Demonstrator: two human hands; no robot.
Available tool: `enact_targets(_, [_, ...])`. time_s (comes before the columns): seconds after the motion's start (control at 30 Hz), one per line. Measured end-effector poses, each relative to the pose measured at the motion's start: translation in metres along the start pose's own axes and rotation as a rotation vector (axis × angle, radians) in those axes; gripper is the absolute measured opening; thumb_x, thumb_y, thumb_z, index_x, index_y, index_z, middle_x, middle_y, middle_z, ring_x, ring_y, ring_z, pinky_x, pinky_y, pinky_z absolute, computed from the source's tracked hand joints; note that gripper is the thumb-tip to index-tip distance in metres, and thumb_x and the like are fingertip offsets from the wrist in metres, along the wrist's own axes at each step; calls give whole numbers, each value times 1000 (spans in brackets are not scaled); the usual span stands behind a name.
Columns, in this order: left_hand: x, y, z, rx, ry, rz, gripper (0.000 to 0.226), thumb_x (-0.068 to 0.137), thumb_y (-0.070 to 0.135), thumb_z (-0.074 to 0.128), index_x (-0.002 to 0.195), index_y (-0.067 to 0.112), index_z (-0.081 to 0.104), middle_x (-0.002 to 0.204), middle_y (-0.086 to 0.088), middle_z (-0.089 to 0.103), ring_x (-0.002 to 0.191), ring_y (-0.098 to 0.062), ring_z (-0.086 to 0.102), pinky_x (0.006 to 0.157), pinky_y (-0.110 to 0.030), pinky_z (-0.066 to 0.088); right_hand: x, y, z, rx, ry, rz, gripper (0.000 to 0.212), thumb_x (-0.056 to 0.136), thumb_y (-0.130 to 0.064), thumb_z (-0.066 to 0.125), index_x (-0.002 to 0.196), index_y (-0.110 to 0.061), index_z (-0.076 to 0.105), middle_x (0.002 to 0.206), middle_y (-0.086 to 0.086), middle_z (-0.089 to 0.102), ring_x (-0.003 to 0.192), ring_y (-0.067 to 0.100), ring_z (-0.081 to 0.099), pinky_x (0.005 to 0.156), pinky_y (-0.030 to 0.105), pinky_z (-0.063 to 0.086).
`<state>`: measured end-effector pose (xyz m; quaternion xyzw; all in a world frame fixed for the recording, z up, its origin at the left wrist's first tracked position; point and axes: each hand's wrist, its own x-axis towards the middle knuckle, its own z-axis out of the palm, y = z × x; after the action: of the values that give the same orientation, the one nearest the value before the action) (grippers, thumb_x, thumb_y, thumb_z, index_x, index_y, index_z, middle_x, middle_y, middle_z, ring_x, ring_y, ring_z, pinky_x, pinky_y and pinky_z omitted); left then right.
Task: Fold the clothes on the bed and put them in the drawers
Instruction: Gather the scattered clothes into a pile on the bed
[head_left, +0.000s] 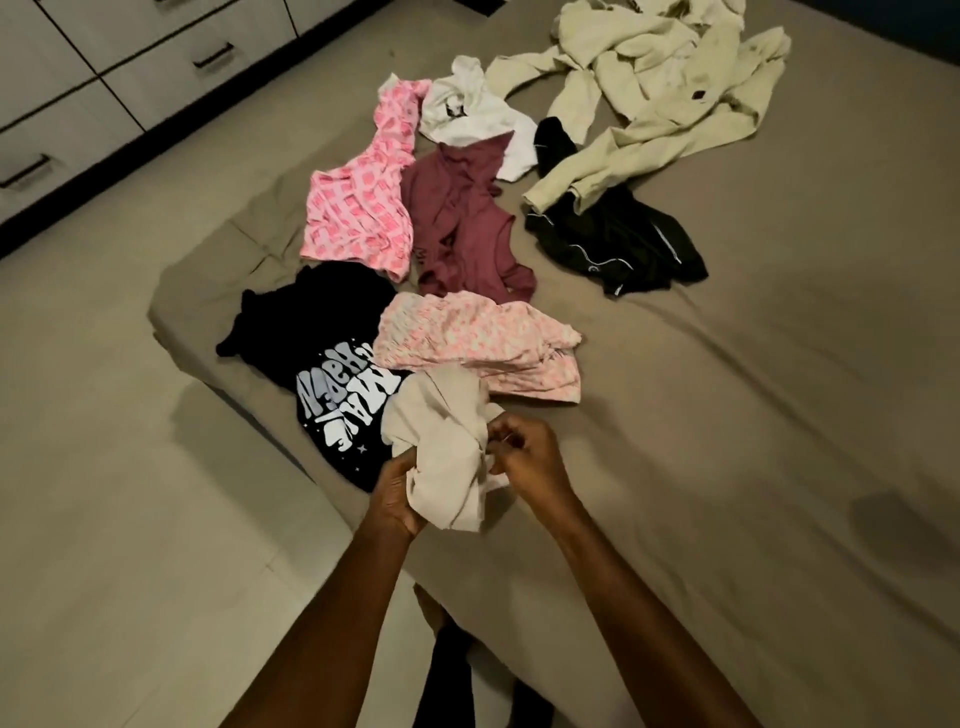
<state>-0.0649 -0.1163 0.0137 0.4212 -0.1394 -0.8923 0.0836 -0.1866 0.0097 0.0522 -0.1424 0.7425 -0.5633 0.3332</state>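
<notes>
So you've got the beige garment (441, 457) bunched up between both hands, held just above the near corner of the bed (727, 415), over the edge of the black printed tee (332, 400). Best move from here, I'd say: don't try to fold it in the air. Find two matching corners or the shoulder seams, give it a shake so it hangs flat, then lay it on the bare sheet to your right, where there's room, and fold it there.

Hands right now: your left hand (397, 493) has its fingers curled into the lower left bunch of the fabric, gripping a wad of it. Your right hand (524, 457) is pinching the cloth at the right side with fingers closed tight, looks like it's hunting for a hem or edge. The two hands sit close together with only the crumpled cloth between them.

Everything else is still unfolded on the bed: pale pink floral piece (483, 343), maroon top (462, 223), pink checked piece (363, 202), black shorts (618, 239), cream hoodie (670, 73). The drawers (171, 57) are across the floor at upper left, all closed as far as I can see.
</notes>
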Motion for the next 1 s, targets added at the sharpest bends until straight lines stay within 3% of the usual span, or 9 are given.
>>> enact_targets(0.07, [19,40,-14,68,123,47,60,44,13,92,102,3,80,106,-16,76,93,-32,75,86,-46,61,48,19,11,-196,164,-23,29,83,2,63,80,-26,69,80,-9,72,75,10,67,72,35,55])
enact_targets(0.13, [35,64,-27,89,157,46,27,71,8,73,97,4,79,101,-15,76,91,-31,74,84,-42,62,89,37,12,-426,265,-38,20,82,-13,66,97,-24,70,98,-2,73,92,22,69,81,40,56])
enact_targets(0.33, [100,124,-68,291,217,37,32,97,-4,42,100,-2,74,95,-17,74,94,-34,69,96,-40,50,239,92,44,-1237,52,-182,94,79,-9,77,159,-9,29,164,22,28,151,43,26,120,58,25])
enact_targets(0.4, [117,137,-76,347,237,77,27,95,-11,48,111,-5,69,105,-22,72,102,-36,67,100,-45,51,268,101,47,-1403,-81,-136,105,82,-16,77,164,-10,12,167,21,23,154,39,23,123,58,17])
enact_targets(0.5, [124,151,-74,366,193,114,37,92,-13,57,126,0,65,113,-17,74,100,-28,72,87,-36,61,283,103,49,-1466,-111,-51,84,90,-28,69,157,-10,22,140,19,57,127,37,56,110,54,36])
enact_targets(0.6, [121,154,-74,370,177,103,47,89,-12,62,134,-1,60,122,-21,71,103,-30,72,81,-34,62,282,106,43,-1173,-68,16,51,98,-32,54,144,-12,44,126,17,68,116,39,63,101,47,41])
enact_targets(0.77, [87,160,-47,351,98,67,45,90,-14,59,133,-2,58,113,-17,74,95,-26,74,77,-35,62,237,48,57,-34,-40,315,27,94,4,47,108,-1,70,103,9,75,108,33,68,82,22,53])
enact_targets(0.93, [43,177,-19,371,44,107,55,83,-9,73,135,2,60,123,-19,71,110,-34,70,90,-42,59,171,-39,75,483,-115,543,33,97,-10,47,119,-3,70,105,20,76,93,35,75,77,36,63])
enact_targets(1.0, [14,192,-10,387,74,174,60,79,-6,77,136,5,60,123,-16,72,112,-33,70,91,-41,58,143,-64,89,630,-165,639,39,101,-21,43,126,-3,68,120,24,72,101,37,72,95,47,58])
